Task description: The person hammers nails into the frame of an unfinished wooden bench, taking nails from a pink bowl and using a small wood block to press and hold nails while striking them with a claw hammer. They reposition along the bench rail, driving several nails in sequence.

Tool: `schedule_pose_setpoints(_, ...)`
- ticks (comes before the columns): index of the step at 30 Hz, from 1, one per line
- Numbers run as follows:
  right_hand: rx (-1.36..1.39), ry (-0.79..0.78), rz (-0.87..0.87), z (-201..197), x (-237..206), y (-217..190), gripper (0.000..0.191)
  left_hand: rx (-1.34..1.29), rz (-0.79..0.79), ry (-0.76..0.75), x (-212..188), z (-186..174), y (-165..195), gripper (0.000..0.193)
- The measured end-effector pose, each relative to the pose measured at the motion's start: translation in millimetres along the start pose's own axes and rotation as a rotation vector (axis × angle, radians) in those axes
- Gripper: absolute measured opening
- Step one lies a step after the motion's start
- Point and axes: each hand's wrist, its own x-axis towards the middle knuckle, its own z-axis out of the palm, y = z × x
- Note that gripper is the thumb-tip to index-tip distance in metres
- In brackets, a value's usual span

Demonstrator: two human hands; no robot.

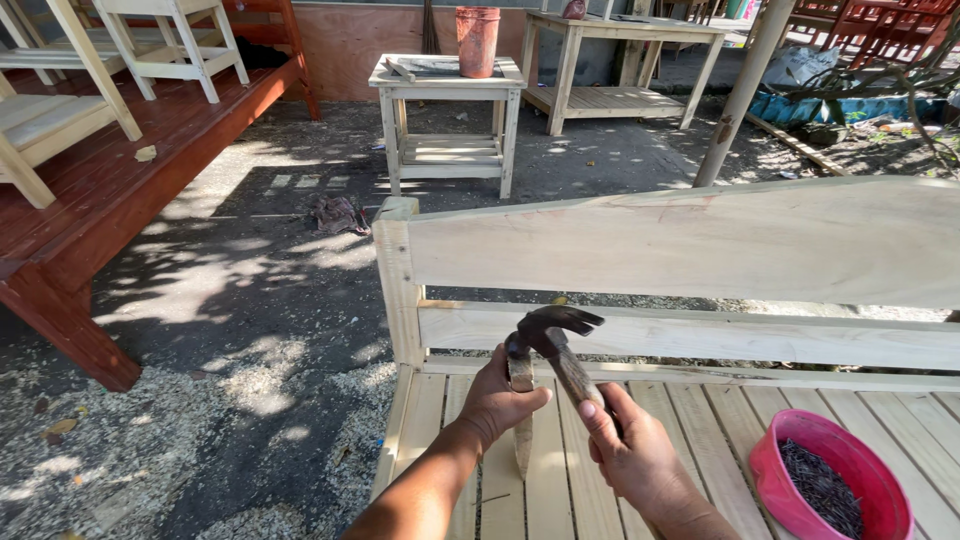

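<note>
Head view: outdoor yard with sawdust-strewn ground; on the unpainted slatted worktop, left hand closed around an upright wooden piece, right hand gripping the hammer above it, pink bowl of nails near.

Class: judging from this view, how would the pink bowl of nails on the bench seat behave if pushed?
The pink bowl probably feels heavy, being nearly full of dark nails. On the slatted bench seat it would likely slide, not roll. A hard shove might spill nails.
</note>
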Motion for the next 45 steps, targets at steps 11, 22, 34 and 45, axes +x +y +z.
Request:
schedule_pose_setpoints(11,0.073,0.051,-0.167,-31,9,-14,0.043,-0.022,0.136,0.017,13,3,-27,0.046)
schedule_pose_setpoints(22,-0.14,-0.005,-0.089,-36,-4,-35,0.043,0.086,0.061,0.021,2,3,-24,0.047)
schedule_pose_setpoints(34,-0.605,-0.022,0.031,-20,-6,-44,0.042,0.112,0.026,-0.043,10,8,-51,0.055)
schedule_pose_setpoints(45,-0.831,-0.007,-0.131,-20,1,-30,0.05,0.103,-0.041,-0.009,2,13,-26,0.055)
